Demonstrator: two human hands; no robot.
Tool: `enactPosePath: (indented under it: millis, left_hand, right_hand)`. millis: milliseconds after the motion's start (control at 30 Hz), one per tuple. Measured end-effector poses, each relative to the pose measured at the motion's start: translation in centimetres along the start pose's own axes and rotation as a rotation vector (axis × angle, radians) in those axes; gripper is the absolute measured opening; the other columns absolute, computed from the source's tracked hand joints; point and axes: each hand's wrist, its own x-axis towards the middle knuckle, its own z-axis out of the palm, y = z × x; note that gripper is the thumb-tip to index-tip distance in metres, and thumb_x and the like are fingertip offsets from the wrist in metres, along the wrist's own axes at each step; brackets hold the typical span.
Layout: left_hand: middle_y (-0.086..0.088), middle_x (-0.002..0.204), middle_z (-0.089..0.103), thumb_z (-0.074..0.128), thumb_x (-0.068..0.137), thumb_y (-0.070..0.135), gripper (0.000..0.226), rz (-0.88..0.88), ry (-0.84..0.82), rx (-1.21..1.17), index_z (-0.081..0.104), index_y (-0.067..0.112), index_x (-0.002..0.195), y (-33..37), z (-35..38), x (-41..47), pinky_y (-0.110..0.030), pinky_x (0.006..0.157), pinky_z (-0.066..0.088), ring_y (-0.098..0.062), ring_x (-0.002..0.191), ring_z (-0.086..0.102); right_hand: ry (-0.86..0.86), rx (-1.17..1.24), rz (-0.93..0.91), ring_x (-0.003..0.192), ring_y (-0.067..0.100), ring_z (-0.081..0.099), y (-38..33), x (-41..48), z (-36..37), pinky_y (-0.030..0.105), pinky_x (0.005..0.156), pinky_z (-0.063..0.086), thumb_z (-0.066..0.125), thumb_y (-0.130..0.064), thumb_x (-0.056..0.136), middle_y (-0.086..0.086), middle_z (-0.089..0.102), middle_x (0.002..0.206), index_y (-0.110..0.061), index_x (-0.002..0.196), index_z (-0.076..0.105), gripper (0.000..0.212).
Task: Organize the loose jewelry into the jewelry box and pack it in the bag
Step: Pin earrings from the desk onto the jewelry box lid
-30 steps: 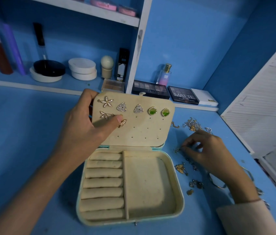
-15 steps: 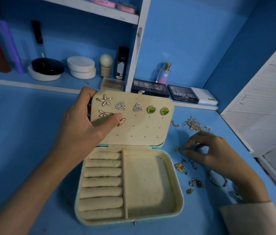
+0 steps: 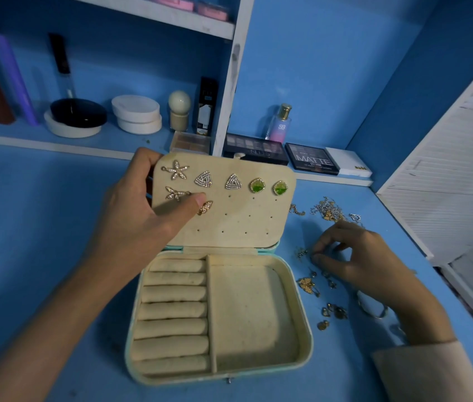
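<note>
The jewelry box (image 3: 305,329) lies open near the front edge of the worktop (image 3: 41,227). The left hand (image 3: 142,216) grips its lid (image 3: 244,224) upright, thumb pressed beside a leaf earring (image 3: 206,206), while the right hand (image 3: 366,262) curls its fingertips into the loose jewelry (image 3: 308,285) toward the right edge; I cannot tell whether a piece is pinched. The pieces are tiny and tangled, so a pinch could drag a chain along or drop a stud, and a slack left grip would likely let the lid fall.
</note>
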Motion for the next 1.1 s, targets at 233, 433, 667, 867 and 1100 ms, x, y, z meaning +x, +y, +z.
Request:
enactPosePath:
  millis: [233,433,667,867,1100]
  left_hand:
    - [0.029,0.086,0.065,0.077,0.074,0.022,0.033,0.02,-0.003,0.02,0.048,0.032,0.086,-0.23,0.01,0.1,-0.023,0.069,0.045,0.002,0.08,0.061]
    - [0.025,0.088,0.066,0.08,0.068,0.034,0.036,0.016,0.001,0.008,0.049,0.034,0.086,-0.15,0.02,0.08,-0.024,0.069,0.045,0.001,0.08,0.061]
    - [0.027,0.087,0.066,0.08,0.064,0.041,0.038,0.023,-0.003,0.001,0.049,0.034,0.086,0.03,0.01,0.02,-0.024,0.069,0.046,0.001,0.081,0.062]
    - [0.026,0.086,0.066,0.073,0.065,0.038,0.031,0.026,0.005,0.001,0.049,0.035,0.085,-0.13,0.02,0.12,-0.022,0.068,0.045,0.0,0.079,0.061]
    - [0.025,0.088,0.066,0.071,0.065,0.039,0.031,0.023,0.007,-0.003,0.05,0.032,0.086,-0.01,0.0,0.05,-0.026,0.071,0.048,0.0,0.08,0.062]
  right_hand:
    - [0.008,-0.038,-0.025,0.087,0.009,0.055,-0.09,0.11,0.29,0.028,0.078,0.046,0.076,-0.018,0.075,-0.008,0.061,0.087,-0.029,0.073,0.067,0.014]
    - [0.058,-0.02,-0.009,0.081,0.006,0.055,-0.16,0.12,0.33,0.014,0.071,0.043,0.075,-0.014,0.076,-0.01,0.062,0.081,-0.03,0.068,0.064,0.021]
    - [0.173,0.014,0.022,0.073,0.006,0.059,-0.3,-0.1,0.25,0.01,0.065,0.045,0.069,0.002,0.075,-0.004,0.065,0.068,-0.018,0.065,0.061,0.024]
    - [0.183,-0.001,0.003,0.078,0.003,0.058,-0.58,0.03,0.28,0.005,0.066,0.044,0.068,0.008,0.074,-0.009,0.063,0.069,-0.025,0.071,0.06,0.034]
    - [0.217,-0.021,-0.031,0.079,-0.006,0.056,-0.55,0.22,0.54,0.005,0.07,0.042,0.065,0.012,0.074,-0.01,0.062,0.074,-0.025,0.08,0.062,0.037]
